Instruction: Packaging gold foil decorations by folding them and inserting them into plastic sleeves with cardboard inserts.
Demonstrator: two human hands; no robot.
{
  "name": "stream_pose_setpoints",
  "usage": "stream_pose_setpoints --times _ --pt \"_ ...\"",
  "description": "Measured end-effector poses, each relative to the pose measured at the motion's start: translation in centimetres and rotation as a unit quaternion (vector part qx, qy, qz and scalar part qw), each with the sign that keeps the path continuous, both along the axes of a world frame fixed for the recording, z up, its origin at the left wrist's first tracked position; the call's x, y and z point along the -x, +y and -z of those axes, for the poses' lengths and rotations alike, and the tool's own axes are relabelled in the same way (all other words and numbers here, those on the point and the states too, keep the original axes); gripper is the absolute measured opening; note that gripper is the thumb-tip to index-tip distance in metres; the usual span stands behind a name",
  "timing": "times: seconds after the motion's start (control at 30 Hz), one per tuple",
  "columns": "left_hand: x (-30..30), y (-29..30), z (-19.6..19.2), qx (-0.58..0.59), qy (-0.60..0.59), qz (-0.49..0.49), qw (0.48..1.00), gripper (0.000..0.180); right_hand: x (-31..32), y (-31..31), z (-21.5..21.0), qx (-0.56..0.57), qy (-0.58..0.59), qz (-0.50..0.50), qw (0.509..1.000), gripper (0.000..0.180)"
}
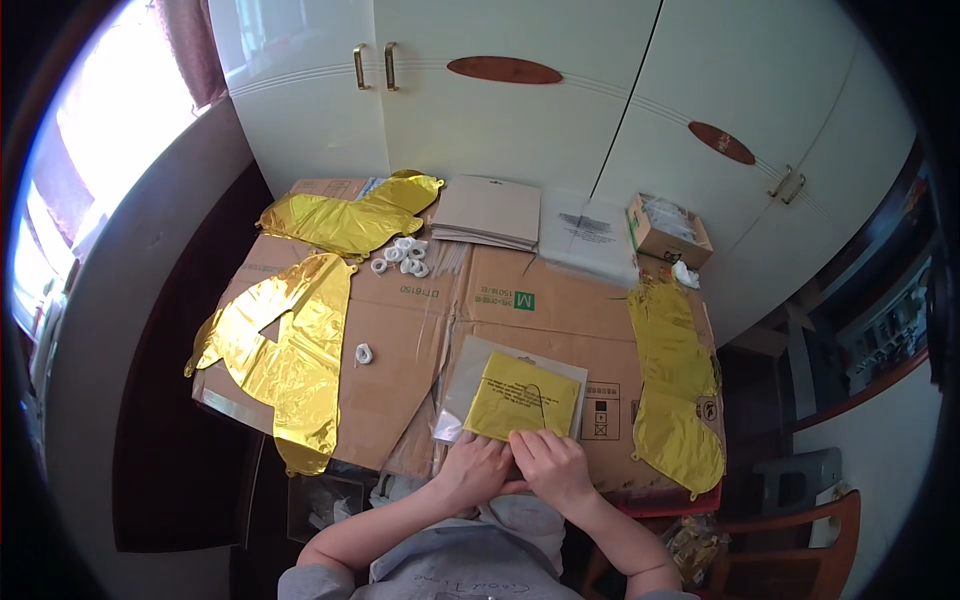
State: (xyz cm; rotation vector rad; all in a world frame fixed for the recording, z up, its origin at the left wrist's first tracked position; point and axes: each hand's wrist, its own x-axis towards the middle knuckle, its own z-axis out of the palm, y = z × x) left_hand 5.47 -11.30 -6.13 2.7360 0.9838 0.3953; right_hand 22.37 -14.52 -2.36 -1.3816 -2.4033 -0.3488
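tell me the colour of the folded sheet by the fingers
The folded sheet is yellow with dark print; the head view shows it best.

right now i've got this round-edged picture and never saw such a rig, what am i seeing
No machine here: these are a person's bare left hand and right hand. A fisheye camera worn on the head took the picture, looking down, so straight edges bend.

Cardboard covers the surface, holding a flat gold foil balloon at left, another beyond it and a third at right, plus white rolls, stacked cardboard sheets and an open box.

Both hands are at the near edge of a folded yellow foil piece on or in a clear plastic sleeve; their exact grip is hidden.
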Motion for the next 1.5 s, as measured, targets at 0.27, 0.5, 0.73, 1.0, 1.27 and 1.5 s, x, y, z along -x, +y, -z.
stream_pose_setpoints --times 0.27,0.5,0.73,1.0,1.27,1.5 --pt "-0.6 1.1 0.0 0.015 -0.018 0.007 1.0 0.059 -0.1 0.0 0.4 -0.01 0.003 0.005 1.0 0.03" --pt "2.7 -3.0 -1.6 -0.021 0.025 0.038 0.999 0.059 0.1 -0.2 1.2 0.009 0.056 0.009 0.998 0.026" --pt "6.5 -2.0 -6.9 0.196 0.002 0.044 0.98 0.041 0.1 3.8 1.9 0.085 0.17 0.033 0.981 0.049" --pt "8.5 11.0 -6.1 -0.041 -0.019 -0.09 0.995 0.02 1.2 5.1 5.0 0.166 0.085 0.108 0.977 0.08" --pt "9.2 19.7 -2.5 -0.063 0.019 -0.14 0.988 0.019 1.5 5.3 4.8 0.181 0.045 0.107 0.977 0.081" --pt "9.5 23.2 -2.3 -0.101 -0.008 -0.187 0.977 0.02 1.5 5.3 4.4 0.179 0.044 0.104 0.977 0.08"
